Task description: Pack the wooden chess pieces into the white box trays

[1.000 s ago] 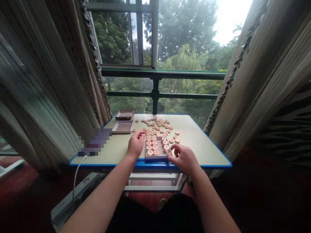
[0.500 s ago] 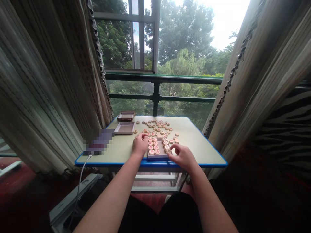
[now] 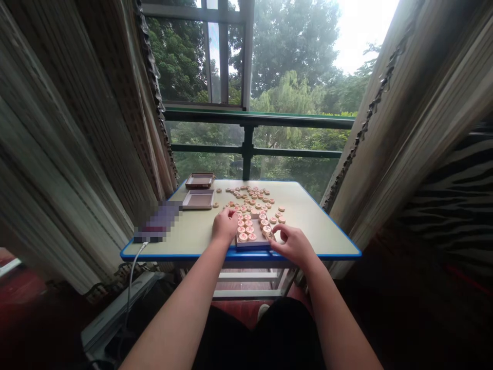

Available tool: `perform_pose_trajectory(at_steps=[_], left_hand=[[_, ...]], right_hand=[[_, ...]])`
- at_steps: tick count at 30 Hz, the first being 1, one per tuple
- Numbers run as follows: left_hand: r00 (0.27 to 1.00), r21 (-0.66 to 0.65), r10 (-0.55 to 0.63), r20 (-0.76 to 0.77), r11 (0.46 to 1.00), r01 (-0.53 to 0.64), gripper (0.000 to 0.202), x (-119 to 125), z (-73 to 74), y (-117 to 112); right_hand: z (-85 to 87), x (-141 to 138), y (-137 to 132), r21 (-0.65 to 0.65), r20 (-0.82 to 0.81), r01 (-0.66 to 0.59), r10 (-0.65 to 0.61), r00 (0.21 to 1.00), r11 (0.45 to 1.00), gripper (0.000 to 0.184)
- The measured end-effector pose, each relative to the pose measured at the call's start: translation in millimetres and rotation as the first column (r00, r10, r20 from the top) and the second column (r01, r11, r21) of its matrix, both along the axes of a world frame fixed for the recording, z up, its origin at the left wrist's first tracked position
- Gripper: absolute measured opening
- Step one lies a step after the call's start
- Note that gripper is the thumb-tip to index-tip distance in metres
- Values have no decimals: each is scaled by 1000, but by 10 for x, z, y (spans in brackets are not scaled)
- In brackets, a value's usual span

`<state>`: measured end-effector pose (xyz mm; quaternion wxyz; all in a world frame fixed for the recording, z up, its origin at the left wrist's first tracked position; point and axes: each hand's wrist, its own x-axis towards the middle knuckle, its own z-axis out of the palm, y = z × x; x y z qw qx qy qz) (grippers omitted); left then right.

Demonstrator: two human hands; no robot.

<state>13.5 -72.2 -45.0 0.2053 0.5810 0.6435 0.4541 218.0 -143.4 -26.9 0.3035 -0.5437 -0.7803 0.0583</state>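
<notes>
A shallow tray with several round wooden chess discs in rows sits at the near edge of the pale table. My left hand rests against the tray's left side, fingers curled on its edge. My right hand is at the tray's right corner, thumb and forefinger pinched on one disc. Several loose discs lie scattered on the table beyond the tray.
Two box halves stand at the table's far left. A blurred object with a white cable lies at the left edge. Curtains hang on both sides, a window railing behind.
The view has shifted a little. My left hand has slid closer along the tray's left side, and my right hand stays at the right corner with the disc.
</notes>
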Motion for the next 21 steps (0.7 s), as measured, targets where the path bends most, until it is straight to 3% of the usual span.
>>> perform_pose_trajectory(at_steps=[10, 16, 21], left_hand=[[1000, -3, -7, -6, 1000, 7, 17, 7, -3, 0], [1000, -8, -5, -7, 1000, 5, 17, 6, 13, -17], [999, -33, -2, -45, 999, 1, 17, 7, 54, -56]], right_hand=[[17, 10, -33, -12, -22, -3, 3, 1000, 1000, 21], [0, 27, -55, 40, -41, -67, 68, 997, 997, 22], [26, 43, -64, -12, -82, -92, 90, 993, 996, 21]])
